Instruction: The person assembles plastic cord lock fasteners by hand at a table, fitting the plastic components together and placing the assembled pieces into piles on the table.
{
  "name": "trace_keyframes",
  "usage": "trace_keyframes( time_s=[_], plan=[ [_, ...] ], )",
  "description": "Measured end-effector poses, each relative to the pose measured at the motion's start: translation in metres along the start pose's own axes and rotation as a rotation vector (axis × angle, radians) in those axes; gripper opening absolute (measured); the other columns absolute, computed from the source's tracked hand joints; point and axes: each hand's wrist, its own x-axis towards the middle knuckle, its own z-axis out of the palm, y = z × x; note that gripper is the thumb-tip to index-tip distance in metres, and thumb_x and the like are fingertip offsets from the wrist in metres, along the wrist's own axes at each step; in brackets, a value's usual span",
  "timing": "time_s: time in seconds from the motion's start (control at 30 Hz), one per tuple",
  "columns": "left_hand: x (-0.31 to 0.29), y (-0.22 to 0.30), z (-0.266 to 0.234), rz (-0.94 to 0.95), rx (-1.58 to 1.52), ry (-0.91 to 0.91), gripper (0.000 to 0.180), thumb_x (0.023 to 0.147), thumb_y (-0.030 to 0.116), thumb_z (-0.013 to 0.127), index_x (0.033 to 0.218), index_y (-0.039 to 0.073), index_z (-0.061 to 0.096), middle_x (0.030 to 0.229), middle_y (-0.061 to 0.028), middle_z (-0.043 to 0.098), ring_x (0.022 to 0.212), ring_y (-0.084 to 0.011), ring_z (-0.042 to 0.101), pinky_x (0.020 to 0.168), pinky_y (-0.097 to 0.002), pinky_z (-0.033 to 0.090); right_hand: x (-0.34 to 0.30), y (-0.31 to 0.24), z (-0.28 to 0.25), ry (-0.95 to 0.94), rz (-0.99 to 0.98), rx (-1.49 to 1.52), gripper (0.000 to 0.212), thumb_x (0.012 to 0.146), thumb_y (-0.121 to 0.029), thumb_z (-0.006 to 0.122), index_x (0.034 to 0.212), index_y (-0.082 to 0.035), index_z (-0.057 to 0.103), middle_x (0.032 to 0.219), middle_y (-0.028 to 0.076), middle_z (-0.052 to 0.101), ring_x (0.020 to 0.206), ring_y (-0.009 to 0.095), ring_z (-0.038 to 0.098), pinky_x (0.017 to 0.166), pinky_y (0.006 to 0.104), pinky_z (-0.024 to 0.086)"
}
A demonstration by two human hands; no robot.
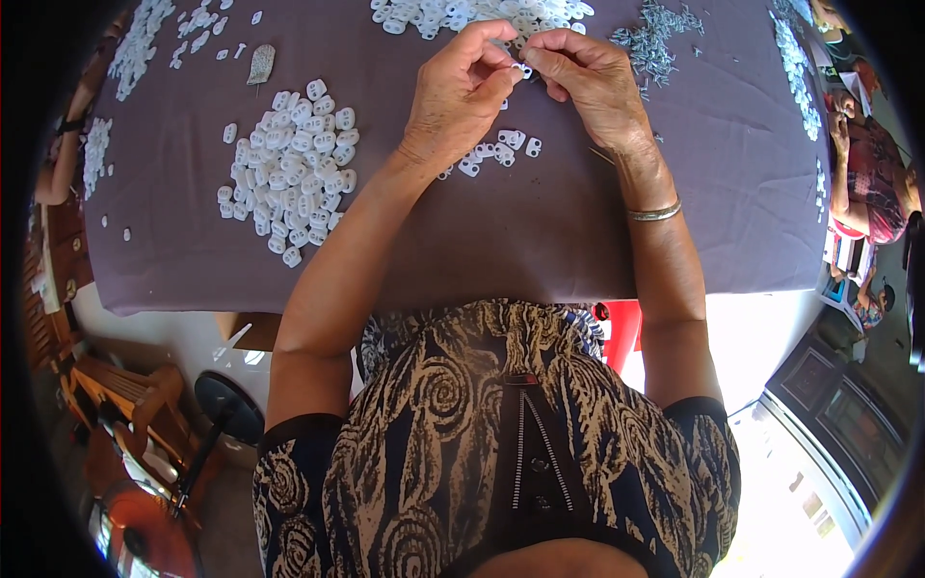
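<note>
Near the far middle of the table, my left hand (461,101) and my right hand (590,85) meet fingertip to fingertip. Between them they pinch a small white plastic piece with holes (521,70). Both hands are closed on it, and the fingers cover part of it. Just beyond lies a heap of similar white pieces (434,13). Below my hands, several loose white pieces (503,152) are scattered on the cloth. To the left of my left forearm sits a large pile of rounder white plastic parts (297,169), each with dark holes.
A purple-brown cloth (520,236) covers the table. Small metal screws (657,43) lie heaped beyond my right hand. A beige oval object (261,65) rests at the far left, near more white pieces (145,43). Other people (867,173) sit along the right and left sides.
</note>
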Motion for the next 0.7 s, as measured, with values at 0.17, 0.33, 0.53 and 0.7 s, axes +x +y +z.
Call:
trace_keyframes(
  time_s=[0.17, 0.33, 0.53, 0.7],
  plan=[
    [-0.001, -0.001, 0.000, -0.003, 0.011, 0.003, 0.034, 0.085, -0.004, 0.062, 0.118, 0.006, 0.055, 0.081, 0.0016, 0.059, 0.069, -0.0013, 0.050, 0.057, -0.0165, 0.040, 0.000, 0.001, 0.001, -0.015, -0.004, -0.011, 0.017, 0.088, -0.014, 0.066, 0.097, 0.000, 0.068, 0.076, 0.000, 0.061, 0.061, 0.005, 0.047, 0.054, 0.0179, 0.039],
    [0.000, -0.001, -0.001, -0.006, 0.033, 0.011, 0.034, 0.083, 0.000, 0.063, 0.115, 0.004, 0.054, 0.078, -0.0020, 0.061, 0.068, -0.0069, 0.057, 0.061, -0.0224, 0.048, 0.002, 0.007, -0.001, -0.018, -0.028, -0.012, 0.016, 0.088, -0.015, 0.066, 0.096, -0.001, 0.068, 0.074, -0.001, 0.060, 0.061, 0.004, 0.047, 0.054, 0.0180, 0.039],
    [-0.002, -0.001, 0.002, -0.020, -0.003, 0.060, 0.024, 0.085, 0.003, 0.061, 0.109, 0.002, 0.058, 0.080, -0.0028, 0.062, 0.067, -0.0078, 0.057, 0.060, -0.0215, 0.047, 0.001, 0.004, 0.003, 0.011, -0.058, -0.174, 0.015, 0.089, -0.016, 0.065, 0.095, -0.002, 0.068, 0.072, -0.004, 0.058, 0.061, 0.003, 0.046, 0.053, 0.0180, 0.039],
    [-0.001, -0.010, 0.009, -0.012, -0.135, 0.108, 0.036, 0.085, -0.004, 0.060, 0.118, 0.002, 0.047, 0.084, -0.0013, 0.055, 0.068, -0.0038, 0.049, 0.059, -0.0178, 0.043, 0.001, 0.009, 0.011, 0.049, -0.159, -0.251, 0.015, 0.090, -0.015, 0.063, 0.095, -0.002, 0.067, 0.072, -0.003, 0.060, 0.060, 0.002, 0.048, 0.053, 0.0180, 0.040]
  ],
)
